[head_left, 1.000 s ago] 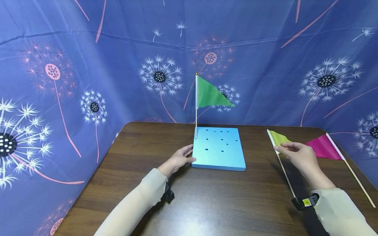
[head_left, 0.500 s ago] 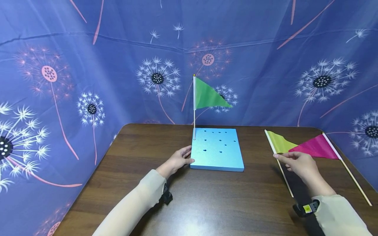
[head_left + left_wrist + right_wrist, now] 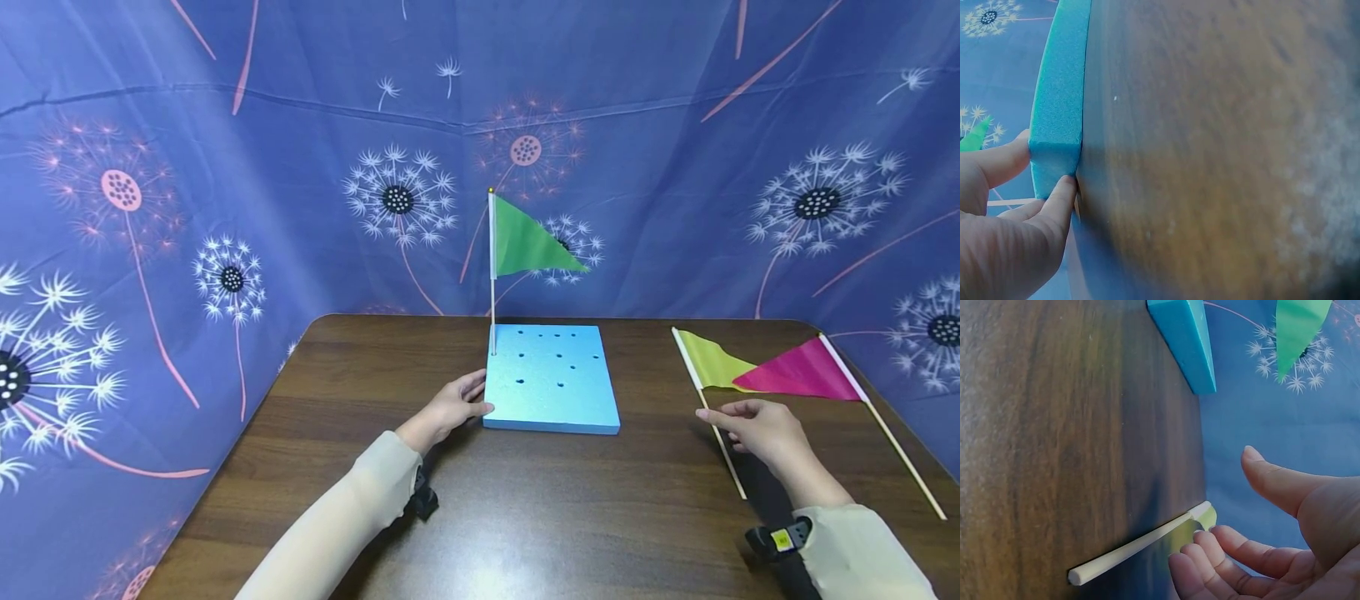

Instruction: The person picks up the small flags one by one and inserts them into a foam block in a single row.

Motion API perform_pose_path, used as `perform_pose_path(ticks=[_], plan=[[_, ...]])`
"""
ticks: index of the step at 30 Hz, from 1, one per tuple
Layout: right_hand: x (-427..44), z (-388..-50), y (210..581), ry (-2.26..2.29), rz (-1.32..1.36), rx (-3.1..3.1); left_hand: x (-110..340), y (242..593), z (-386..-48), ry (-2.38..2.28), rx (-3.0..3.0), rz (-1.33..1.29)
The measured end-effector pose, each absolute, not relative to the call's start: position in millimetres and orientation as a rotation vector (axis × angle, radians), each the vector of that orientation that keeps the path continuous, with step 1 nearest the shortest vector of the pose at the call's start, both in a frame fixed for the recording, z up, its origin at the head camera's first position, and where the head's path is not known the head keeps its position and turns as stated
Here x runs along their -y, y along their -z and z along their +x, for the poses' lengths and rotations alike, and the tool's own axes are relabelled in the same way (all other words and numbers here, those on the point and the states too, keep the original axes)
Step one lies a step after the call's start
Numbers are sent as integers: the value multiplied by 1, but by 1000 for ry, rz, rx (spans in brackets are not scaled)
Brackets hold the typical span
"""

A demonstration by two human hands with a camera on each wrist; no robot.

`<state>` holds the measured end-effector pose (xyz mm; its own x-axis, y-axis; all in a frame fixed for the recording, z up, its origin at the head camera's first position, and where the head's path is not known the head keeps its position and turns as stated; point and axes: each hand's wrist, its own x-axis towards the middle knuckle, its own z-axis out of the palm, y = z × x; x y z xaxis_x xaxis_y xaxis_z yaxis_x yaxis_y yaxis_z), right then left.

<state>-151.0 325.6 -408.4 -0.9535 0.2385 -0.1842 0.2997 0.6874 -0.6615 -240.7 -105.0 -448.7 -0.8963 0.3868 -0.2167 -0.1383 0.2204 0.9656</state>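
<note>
On the blue board, which has several holes, a green flag stands upright near the back left corner. My left hand grips the board's left edge; the left wrist view has its thumb and fingers at a corner of the board. A yellow-green flag lies on the table at the right. Over its wooden stick hovers my right hand, thumb spread away from bent fingers in the right wrist view.
Right of the yellow-green flag lies a magenta flag, its cloth tip overlapping the yellow-green cloth and its stick slanting towards the front right. Behind the brown wooden table hangs a blue dandelion-patterned cloth.
My right hand has shifted towards the front, from beside the yellow-green cloth to the bare stick, uncovering the cloth. The left hand stays at the board. The head view has shifted slightly.
</note>
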Motion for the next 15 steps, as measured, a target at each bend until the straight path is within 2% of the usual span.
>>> perform_pose_path(ticks=[15], plan=[[-325,-148,418,1077,504,-2790,105,448,-240,-1722,-2085,228]])
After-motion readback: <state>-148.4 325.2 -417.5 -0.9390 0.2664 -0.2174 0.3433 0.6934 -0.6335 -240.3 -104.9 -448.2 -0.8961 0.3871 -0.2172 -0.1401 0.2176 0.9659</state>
